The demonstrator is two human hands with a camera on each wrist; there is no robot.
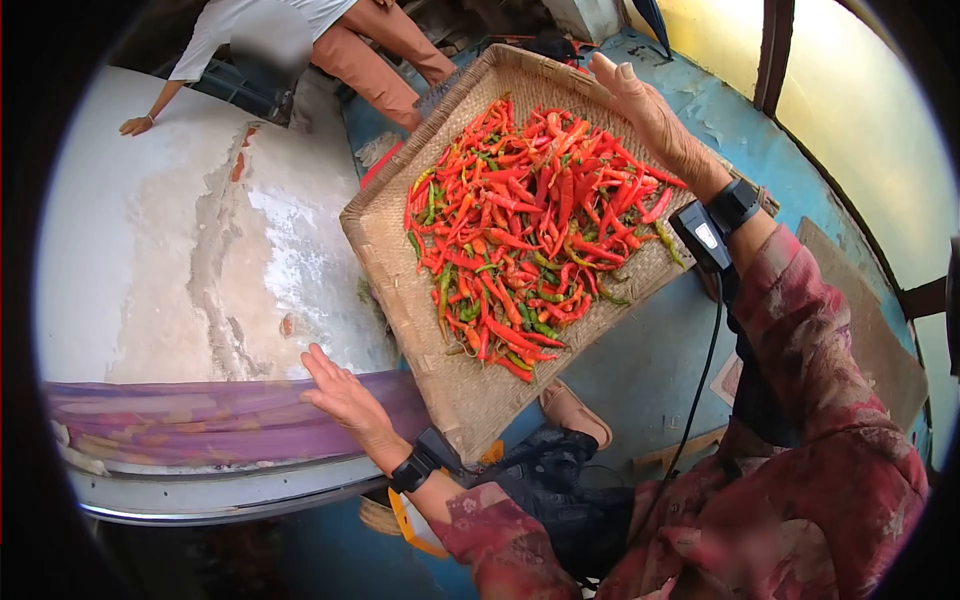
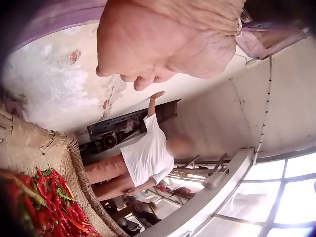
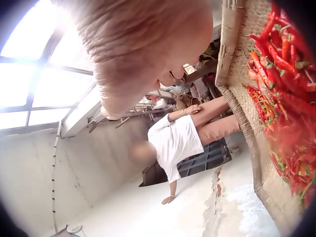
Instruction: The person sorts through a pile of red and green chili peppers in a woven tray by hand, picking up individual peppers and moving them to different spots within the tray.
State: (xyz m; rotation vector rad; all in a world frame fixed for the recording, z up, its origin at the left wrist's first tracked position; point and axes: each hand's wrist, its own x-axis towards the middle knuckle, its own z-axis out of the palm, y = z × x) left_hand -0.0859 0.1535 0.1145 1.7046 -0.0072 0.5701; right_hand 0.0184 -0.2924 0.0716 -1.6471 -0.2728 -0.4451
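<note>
A square woven tray [image 1: 445,395] holds a heap of red peppers [image 1: 510,225] with some green ones among them. My left hand [image 1: 350,400] is held up off the tray's left side, fingers extended, holding nothing. Over the tray's upper right edge, my right hand [image 1: 650,120] is raised with its fingers extended and nothing in it; whether it touches the rim cannot be told. In the left wrist view the left hand [image 2: 163,39] appears above the tray [image 2: 74,163]. The right wrist view shows the right hand [image 3: 143,54] beside the tray [image 3: 229,49].
A worn pale surface [image 1: 150,250] with a purple cloth [image 1: 240,425] along its edge lies at the left. Someone in a white shirt [image 2: 145,153] stands beyond, one hand on that surface. A sandalled foot [image 1: 575,415] is below the tray; windows [image 1: 850,120] line the right.
</note>
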